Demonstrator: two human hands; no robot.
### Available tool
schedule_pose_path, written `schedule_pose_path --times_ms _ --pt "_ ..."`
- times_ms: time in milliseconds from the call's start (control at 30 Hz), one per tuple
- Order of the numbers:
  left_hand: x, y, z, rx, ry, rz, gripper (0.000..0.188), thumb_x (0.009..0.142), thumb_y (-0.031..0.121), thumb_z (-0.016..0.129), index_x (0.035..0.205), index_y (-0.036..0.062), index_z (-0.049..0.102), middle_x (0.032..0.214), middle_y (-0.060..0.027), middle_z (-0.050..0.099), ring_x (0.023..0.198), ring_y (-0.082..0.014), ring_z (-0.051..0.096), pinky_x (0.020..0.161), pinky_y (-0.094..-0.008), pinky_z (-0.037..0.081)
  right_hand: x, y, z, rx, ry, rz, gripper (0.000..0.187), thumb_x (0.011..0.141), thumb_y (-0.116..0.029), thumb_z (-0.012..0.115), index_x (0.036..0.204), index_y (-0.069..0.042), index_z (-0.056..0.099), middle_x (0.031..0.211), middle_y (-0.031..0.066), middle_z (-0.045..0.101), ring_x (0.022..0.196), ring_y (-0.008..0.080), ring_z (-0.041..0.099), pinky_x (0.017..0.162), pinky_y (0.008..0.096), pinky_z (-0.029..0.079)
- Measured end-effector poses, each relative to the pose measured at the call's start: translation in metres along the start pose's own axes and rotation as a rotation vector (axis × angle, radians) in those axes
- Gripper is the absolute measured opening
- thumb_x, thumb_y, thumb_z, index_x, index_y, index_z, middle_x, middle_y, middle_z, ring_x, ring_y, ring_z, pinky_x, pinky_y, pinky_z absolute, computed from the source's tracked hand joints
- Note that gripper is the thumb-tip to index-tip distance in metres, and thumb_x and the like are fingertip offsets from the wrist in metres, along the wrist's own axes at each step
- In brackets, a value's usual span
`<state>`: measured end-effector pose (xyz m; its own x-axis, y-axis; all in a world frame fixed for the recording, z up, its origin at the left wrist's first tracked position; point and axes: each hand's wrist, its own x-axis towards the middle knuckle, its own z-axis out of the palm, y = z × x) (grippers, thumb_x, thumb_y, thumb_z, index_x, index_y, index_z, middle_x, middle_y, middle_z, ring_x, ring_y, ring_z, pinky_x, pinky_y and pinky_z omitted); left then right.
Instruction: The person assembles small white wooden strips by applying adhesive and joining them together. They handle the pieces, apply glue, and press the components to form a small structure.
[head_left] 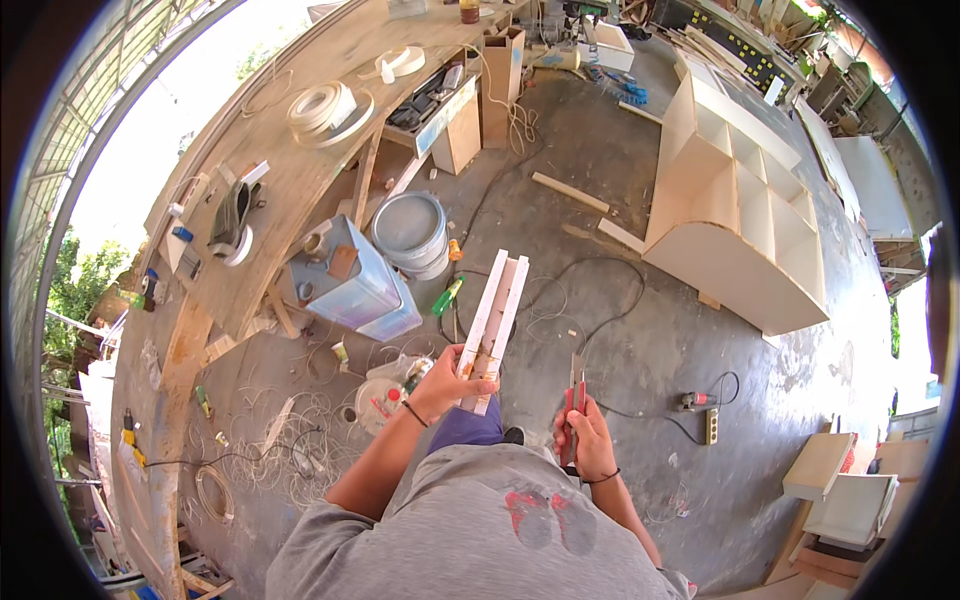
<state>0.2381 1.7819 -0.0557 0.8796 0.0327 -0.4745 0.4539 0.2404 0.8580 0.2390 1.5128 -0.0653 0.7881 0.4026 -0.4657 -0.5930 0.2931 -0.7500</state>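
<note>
My left hand point(447, 385) is wrapped round the near end of a long white wooden channel piece point(497, 310). This piece has two pale raised sides with a groove between them, and brownish marks show close to my fingers. It points away from me, held up above the floor. In my right hand point(590, 440) is a red-handled knife point(576, 392), its narrow metal end pointing up and away. The knife and the channel piece are apart. My fingers hide part of the knife's handle.
A workbench point(330, 150) with rolls of edge banding point(322, 107) runs along the left. Beside it stand a blue bin point(365, 285) and a lidded bucket point(410, 235). A white shelf unit point(735, 230) lies at right. Cables point(640, 290) and tangled strips point(260, 450) cover parts of the floor.
</note>
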Motion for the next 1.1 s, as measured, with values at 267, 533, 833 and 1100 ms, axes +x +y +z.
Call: schedule_pose_path --times_ms 267,533,833,1100 --pt "0.154 0.046 -0.054 -0.231 -0.015 -0.026 0.081 0.068 0.018 0.087 0.130 -0.0021 0.038 0.113 -0.0087 0.057 0.102 -0.0153 0.058 0.089 -0.0302 0.049 0.177 -0.086 0.036 -0.258 -0.051 0.010 0.032 0.101 -0.026 0.045 0.127 -0.007 0.042 0.088 0.0065 0.057 0.056 0.0091 0.051 0.046 0.0244 0.047" --pt "0.263 0.150 -0.125 -0.234 0.044 -0.018 0.081 0.071 0.012 0.083 0.136 -0.0008 0.036 0.118 -0.0088 0.058 0.105 -0.0152 0.058 0.092 -0.0298 0.047 0.333 -0.177 0.109 -0.347 -0.164 0.070 0.034 0.102 -0.030 0.044 0.125 -0.006 0.042 0.086 0.0063 0.057 0.054 0.0088 0.051 0.045 0.0237 0.045" --pt "0.412 0.228 -0.159 -0.178 0.131 0.008 0.079 0.073 0.014 0.081 0.136 -0.0016 0.036 0.114 -0.0076 0.059 0.101 -0.0142 0.059 0.089 -0.0294 0.048 0.500 -0.226 0.102 -0.139 -0.117 0.154 0.031 0.101 -0.030 0.045 0.124 -0.011 0.041 0.085 0.0054 0.056 0.056 0.0105 0.050 0.047 0.0266 0.046" --pt "0.595 0.316 -0.152 0.082 0.175 0.068 0.089 0.065 0.025 0.087 0.132 -0.0074 0.038 0.116 -0.0127 0.057 0.105 -0.0168 0.056 0.092 -0.0294 0.045 0.681 -0.335 0.091 -0.110 -0.180 0.042 0.048 0.092 -0.012 0.044 0.139 -0.010 0.032 0.097 0.0094 0.056 0.061 0.0107 0.051 0.050 0.0260 0.048"
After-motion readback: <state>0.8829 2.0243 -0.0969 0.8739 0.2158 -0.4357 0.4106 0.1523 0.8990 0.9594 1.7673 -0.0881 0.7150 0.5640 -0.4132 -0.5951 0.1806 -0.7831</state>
